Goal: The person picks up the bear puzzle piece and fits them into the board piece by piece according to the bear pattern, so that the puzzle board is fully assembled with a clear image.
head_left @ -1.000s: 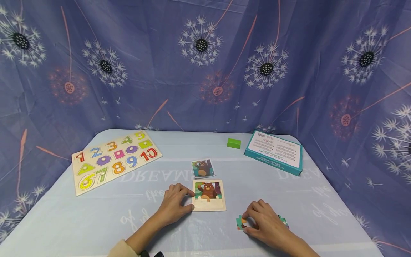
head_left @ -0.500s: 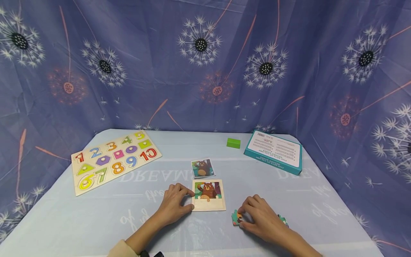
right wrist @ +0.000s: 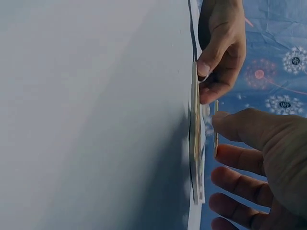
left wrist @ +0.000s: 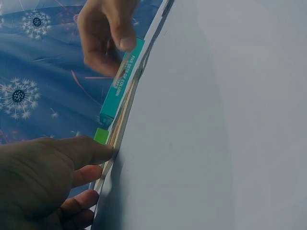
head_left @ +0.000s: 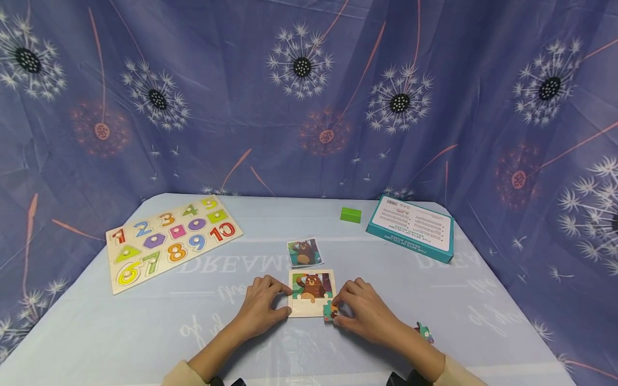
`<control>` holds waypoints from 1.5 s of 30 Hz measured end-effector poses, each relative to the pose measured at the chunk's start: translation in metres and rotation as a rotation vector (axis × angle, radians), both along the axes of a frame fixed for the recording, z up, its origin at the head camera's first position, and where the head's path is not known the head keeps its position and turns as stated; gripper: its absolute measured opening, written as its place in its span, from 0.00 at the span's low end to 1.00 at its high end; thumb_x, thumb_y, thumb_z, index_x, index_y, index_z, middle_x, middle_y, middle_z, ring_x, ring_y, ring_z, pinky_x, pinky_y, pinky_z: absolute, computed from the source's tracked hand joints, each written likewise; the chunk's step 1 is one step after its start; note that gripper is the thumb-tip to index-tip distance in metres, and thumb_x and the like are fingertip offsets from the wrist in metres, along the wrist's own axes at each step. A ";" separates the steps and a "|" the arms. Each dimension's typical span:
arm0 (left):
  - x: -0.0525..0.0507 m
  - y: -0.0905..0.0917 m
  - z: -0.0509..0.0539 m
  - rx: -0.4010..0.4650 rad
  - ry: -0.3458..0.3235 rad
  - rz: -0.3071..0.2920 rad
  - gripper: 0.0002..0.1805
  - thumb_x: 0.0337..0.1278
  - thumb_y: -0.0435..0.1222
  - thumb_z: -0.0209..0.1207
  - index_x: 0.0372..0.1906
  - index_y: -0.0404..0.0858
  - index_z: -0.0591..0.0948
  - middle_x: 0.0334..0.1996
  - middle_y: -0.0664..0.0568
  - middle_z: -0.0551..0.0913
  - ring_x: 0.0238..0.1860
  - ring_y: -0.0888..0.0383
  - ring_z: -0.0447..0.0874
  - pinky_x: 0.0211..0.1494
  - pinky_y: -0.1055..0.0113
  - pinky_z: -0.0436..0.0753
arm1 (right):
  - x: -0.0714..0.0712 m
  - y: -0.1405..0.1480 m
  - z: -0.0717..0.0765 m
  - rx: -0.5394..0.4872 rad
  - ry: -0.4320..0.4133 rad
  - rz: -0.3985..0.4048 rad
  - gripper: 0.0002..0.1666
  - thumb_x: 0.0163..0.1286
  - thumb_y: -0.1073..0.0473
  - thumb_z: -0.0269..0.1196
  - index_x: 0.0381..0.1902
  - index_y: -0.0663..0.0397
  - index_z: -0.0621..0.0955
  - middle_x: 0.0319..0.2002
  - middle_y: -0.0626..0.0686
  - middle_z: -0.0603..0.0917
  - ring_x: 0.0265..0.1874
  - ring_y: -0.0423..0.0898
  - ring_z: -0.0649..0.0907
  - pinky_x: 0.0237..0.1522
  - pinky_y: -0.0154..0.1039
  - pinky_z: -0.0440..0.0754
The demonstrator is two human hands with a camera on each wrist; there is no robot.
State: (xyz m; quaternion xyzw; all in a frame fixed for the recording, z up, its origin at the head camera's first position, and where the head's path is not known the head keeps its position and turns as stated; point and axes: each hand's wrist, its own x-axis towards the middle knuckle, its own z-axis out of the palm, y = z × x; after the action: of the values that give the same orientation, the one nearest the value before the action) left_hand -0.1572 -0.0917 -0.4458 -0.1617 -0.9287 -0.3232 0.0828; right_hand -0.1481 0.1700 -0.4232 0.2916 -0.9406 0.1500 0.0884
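Since earlier, the puzzle piece [head_left: 329,312] has moved leftward over the lower right corner of the bear board [head_left: 304,309]; in the head view, I see the right grip [head_left: 363,312] pinching it. Left wrist: the relaxed left grip [left wrist: 43,177] touches the board's edge. Right wrist: piece and board are apart.

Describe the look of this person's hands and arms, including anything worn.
No gloves or rings show on the left hand or the right hand. The left sleeve and right sleeve are plain cream and stop short of the wrists. Black pieces beside both are cut off by the frame and unidentifiable.
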 end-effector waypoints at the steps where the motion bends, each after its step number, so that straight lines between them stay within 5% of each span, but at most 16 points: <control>1: 0.000 0.000 0.000 0.000 -0.001 0.000 0.14 0.38 0.38 0.69 0.36 0.47 0.82 0.36 0.58 0.74 0.40 0.62 0.64 0.44 0.63 0.62 | -0.002 -0.003 0.000 0.002 0.005 0.005 0.16 0.50 0.43 0.71 0.36 0.40 0.83 0.37 0.38 0.76 0.36 0.35 0.66 0.41 0.36 0.67; 21: 0.001 -0.001 0.002 0.004 -0.002 -0.010 0.13 0.40 0.39 0.68 0.37 0.47 0.82 0.36 0.58 0.74 0.39 0.62 0.63 0.44 0.63 0.61 | -0.020 -0.054 -0.004 0.031 0.041 0.055 0.14 0.53 0.43 0.69 0.34 0.40 0.83 0.35 0.41 0.76 0.41 0.41 0.71 0.46 0.41 0.69; 45: 0.000 -0.001 0.002 -0.007 -0.004 -0.016 0.14 0.39 0.39 0.68 0.37 0.46 0.82 0.37 0.57 0.74 0.40 0.61 0.64 0.44 0.62 0.62 | -0.025 -0.063 -0.008 0.042 0.052 0.072 0.13 0.53 0.44 0.69 0.33 0.41 0.83 0.37 0.42 0.78 0.37 0.40 0.70 0.38 0.35 0.65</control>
State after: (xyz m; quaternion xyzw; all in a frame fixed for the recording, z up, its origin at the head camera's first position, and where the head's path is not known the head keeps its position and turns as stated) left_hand -0.1573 -0.0925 -0.4437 -0.1689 -0.9286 -0.3209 0.0780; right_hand -0.1732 0.1066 -0.4310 0.3308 -0.9298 0.1256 0.1013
